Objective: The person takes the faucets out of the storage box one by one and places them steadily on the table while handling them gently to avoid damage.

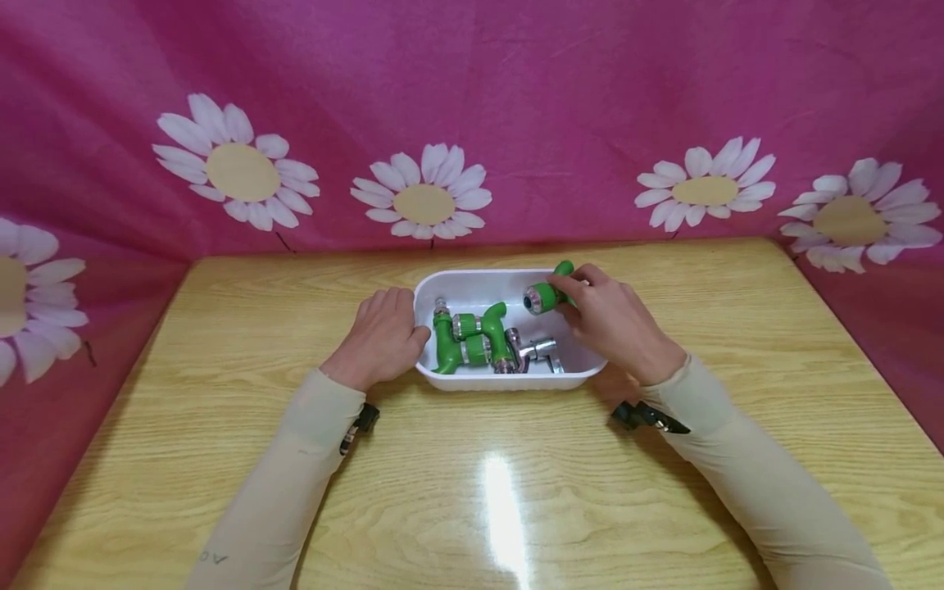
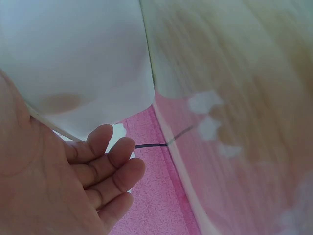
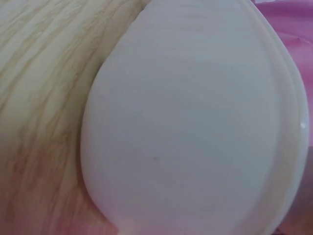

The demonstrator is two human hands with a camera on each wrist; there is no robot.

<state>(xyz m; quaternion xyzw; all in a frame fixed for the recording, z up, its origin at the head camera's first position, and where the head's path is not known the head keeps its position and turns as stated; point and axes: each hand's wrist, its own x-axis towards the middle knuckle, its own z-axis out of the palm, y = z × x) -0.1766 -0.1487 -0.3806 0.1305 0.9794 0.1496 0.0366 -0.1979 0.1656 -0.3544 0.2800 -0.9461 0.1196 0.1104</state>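
Note:
A white tub holds several green taps, such as one at its left and another in the middle, plus a chrome fitting. My left hand is at the tub's left end, its thumb over the rim; in the left wrist view this hand has its fingers loosely bent beside the tub wall. Above the tub's right part, my right hand pinches a green tap between thumb and fingers. The right wrist view shows mostly the tub's outer wall.
The tub stands on a wooden table near its back edge. Behind and at the sides hangs a pink cloth with white flowers. A bright reflection lies on the table in front of the tub.

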